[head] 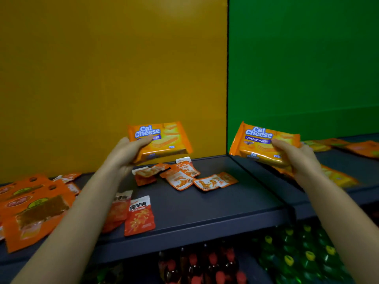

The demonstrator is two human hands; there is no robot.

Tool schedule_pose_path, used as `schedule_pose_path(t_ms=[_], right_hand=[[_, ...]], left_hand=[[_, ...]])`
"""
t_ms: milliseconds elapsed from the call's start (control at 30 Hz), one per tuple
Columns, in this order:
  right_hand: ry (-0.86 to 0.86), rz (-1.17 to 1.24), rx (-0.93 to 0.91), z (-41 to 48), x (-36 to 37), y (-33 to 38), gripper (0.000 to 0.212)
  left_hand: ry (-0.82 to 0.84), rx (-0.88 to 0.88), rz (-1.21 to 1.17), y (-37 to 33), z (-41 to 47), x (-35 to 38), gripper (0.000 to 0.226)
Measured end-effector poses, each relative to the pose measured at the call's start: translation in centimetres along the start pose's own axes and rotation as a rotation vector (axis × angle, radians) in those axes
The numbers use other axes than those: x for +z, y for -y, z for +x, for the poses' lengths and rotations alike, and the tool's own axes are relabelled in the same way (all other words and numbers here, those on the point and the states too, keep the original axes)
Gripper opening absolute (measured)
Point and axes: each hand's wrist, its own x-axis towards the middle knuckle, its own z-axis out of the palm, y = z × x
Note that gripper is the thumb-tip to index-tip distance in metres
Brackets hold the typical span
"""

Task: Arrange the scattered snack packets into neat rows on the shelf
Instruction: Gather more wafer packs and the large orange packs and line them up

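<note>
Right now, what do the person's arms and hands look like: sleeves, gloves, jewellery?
Left forearm and right forearm are bare, no sleeves in view. Left hand and right hand wear no gloves; no watch, bracelet or ring shows.

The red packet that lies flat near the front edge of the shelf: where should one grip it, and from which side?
Probably pinch its lower right corner, coming from the front right: the red packet lies flat on the shelf, a neighbouring packet crowds its left side, and bare shelf lies to its right.
</note>
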Motion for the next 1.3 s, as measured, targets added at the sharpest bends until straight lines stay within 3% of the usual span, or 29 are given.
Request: schedule_pose_path(t_ms=[133, 367, 467, 533, 633, 767, 867, 1000, 1100, 1233, 1300], right_hand=[[-0.045, 0.009, 0.015, -0.3, -6.3, 0.4, 0.046], [-0.088, 0.002, 0.023, 0.2, -19.9, 0.8, 0.029], [-0.089, -0.009, 0.049, 1.3, -25.1, 0.8, 0.039], [-0.091, -0.025, 0.079, 1.9, -27.9, 0.8, 0.049], [-0.091, -0.041, 0.116, 2.7, -31.4, 0.8, 0.045], [-0.105, -0.034, 0.107, 3.9, -34.7, 1.3, 0.032], [-0.121, -0.035, 0.094, 5.3, -36.6, 1.7, 0.03], [-0.125, -0.043, 0.091, 8.0, -38.5, 1.8, 0.04], [-0.108, -0.049, 0.09, 10.4, -39.8, 1.6, 0.049], [-0.071, -0.057, 0.085, 14.1, -40.6, 0.8, 0.051], [-0.048, -0.064, 0.094, 16.1, -40.6, 0.4, 0.048]], left_hand=[[0.105, -0.095, -0.041, 1.0, -2.3, 6.7, 0.008], [0.145, -0.199, -0.106, 3.9, -6.9, 19.2, 0.024], [0.154, -0.203, -0.111, 4.9, -8.7, 24.1, 0.017], [0.147, -0.21, -0.12, 5.4, -9.7, 27.0, 0.025], [0.162, -0.216, -0.121, 5.6, -11.1, 30.9, 0.022], [0.213, -0.207, -0.112, 5.7, -11.7, 35.5, 0.005], [0.225, -0.195, -0.106, 6.0, -11.4, 38.8, 0.019], [0.243, -0.21, -0.08, 5.7, -10.1, 43.2, 0.03], [0.25, -0.238, -0.074, 5.7, -8.7, 46.5, 0.012], [0.218, -0.237, -0.015, 6.8, -5.7, 50.9, 0.036], [0.206, -0.258, -0.018, 7.5, -4.3, 52.6, 0.036]])
